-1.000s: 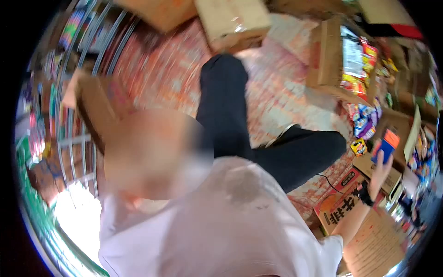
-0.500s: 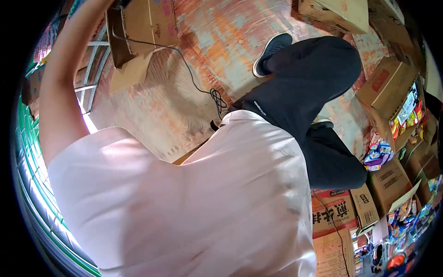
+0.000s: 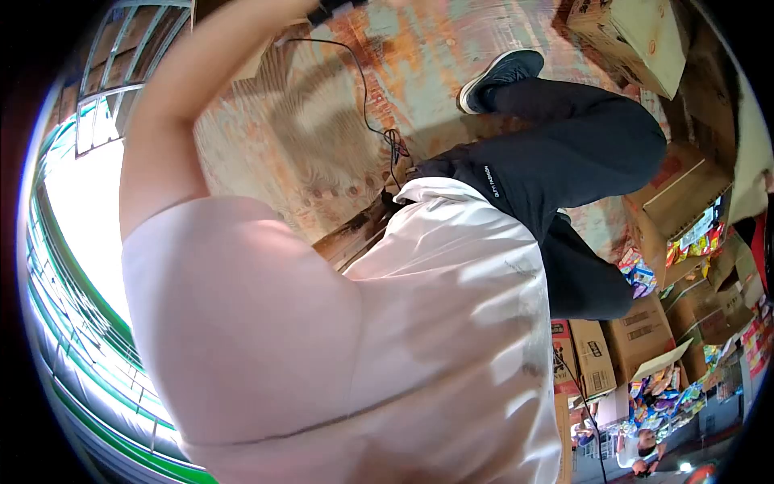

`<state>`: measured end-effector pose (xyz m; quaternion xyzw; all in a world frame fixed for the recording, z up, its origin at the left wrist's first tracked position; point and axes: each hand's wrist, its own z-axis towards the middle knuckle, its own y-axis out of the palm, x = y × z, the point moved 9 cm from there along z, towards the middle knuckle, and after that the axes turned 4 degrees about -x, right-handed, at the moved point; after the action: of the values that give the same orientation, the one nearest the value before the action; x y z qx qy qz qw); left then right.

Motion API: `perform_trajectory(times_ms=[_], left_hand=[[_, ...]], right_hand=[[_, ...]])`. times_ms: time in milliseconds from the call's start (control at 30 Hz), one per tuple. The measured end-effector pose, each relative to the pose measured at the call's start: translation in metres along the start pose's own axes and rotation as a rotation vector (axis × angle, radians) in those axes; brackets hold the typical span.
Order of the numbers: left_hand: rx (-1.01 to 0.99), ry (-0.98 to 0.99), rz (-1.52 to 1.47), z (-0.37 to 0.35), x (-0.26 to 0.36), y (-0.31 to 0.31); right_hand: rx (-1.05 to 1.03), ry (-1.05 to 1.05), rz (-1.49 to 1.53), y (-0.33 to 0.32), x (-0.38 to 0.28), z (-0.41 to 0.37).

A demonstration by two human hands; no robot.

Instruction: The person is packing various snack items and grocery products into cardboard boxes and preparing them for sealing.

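One bare arm (image 3: 173, 105) rises from a white short sleeve (image 3: 234, 298) at the left and runs up to the top edge. A dark band or strap (image 3: 334, 8) shows at its far end; the hand itself is cut off by the frame. No other hand of mine can be made out. A black cable (image 3: 363, 89) runs from near that strap down to a small coil (image 3: 393, 143) on the worn wooden floor (image 3: 322, 161). Dark trousers (image 3: 580, 137) and a dark shoe (image 3: 504, 77) show beyond the shirt.
Cardboard boxes stand at the upper right (image 3: 637, 40) and right (image 3: 685, 194), some holding colourful packets (image 3: 697, 246). More boxes (image 3: 637, 331) lie lower right. Another person (image 3: 637, 446) is at the bottom right. Metal racking (image 3: 133, 48) and green rails (image 3: 89, 339) line the left.
The whole view has shifted and turned. My visible arm now reaches further right along the top edge. The open box at upper left is mostly out of view, and a distant person now shows.
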<state>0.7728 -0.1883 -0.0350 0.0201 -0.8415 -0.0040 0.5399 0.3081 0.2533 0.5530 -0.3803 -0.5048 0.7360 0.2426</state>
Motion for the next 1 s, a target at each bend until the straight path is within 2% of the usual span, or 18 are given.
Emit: perform_trajectory(times_ms=[33,100,133,167,200,233,300,333,367,433,567,667,767,800,833,900,967,1000], left_hand=[[-0.025,-0.069,-0.712,0.015,-0.098,0.017],[0.109,-0.195,0.681,0.011,-0.083,0.085],[0.162,-0.031,0.686,0.014,-0.104,0.124],[-0.180,-0.271,0.568,0.035,-0.161,0.173],[-0.292,-0.295,0.000,0.029,-0.172,0.228],[-0.325,0.245,0.548,0.041,-0.188,0.271],[-0.613,0.159,0.388,0.054,-0.235,0.355],[-0.276,0.188,0.450,0.050,-0.251,0.367],[-0.729,-0.193,0.778,0.036,-0.266,0.391],[-0.379,0.083,0.067,0.024,-0.146,0.362],[-0.254,0.286,0.535,0.025,-0.184,0.376],[-0.504,-0.094,0.669,0.009,-0.109,0.344],[-0.591,0.006,0.880,-0.015,-0.072,0.337],[-0.537,0.079,0.803,-0.023,-0.044,0.327],[-0.485,0.152,0.727,-0.029,-0.012,0.322],[-0.775,0.006,0.790,-0.054,-0.033,0.325],[-0.852,-0.101,0.790,-0.069,-0.039,0.324],[-0.856,-0.103,0.814,-0.069,-0.030,0.326]], right_hand=[[0.002,0.016,0.036,-0.016,0.025,0.003],[-0.002,0.009,0.084,-0.007,0.005,0.001],[0.011,0.018,0.080,-0.011,0.004,-0.002],[0.012,0.022,0.135,-0.013,0.001,-0.003],[0.023,0.030,0.188,-0.016,-0.003,-0.007],[0.045,0.021,0.219,-0.010,-0.020,-0.015],[0.123,0.066,0.267,-0.046,0.006,-0.028],[0.144,0.084,0.314,-0.052,0.008,-0.036],[0.162,0.100,0.362,-0.056,0.009,-0.043],[0.183,0.125,0.459,-0.060,0.007,-0.050],[0.239,0.180,0.626,-0.074,0.015,-0.065],[0.292,0.243,0.691,-0.085,0.037,-0.075],[0.093,0.000,0.402,-0.110,0.081,-0.059],[0.008,-0.218,-0.213,-0.116,0.099,-0.064],[0.100,0.076,0.544,-0.125,0.146,-0.060],[0.103,0.035,0.511,-0.109,0.148,-0.061],[0.488,0.603,1.392,-0.079,0.166,-0.071],[-0.013,0.083,0.835,-0.078,0.162,-0.056]])
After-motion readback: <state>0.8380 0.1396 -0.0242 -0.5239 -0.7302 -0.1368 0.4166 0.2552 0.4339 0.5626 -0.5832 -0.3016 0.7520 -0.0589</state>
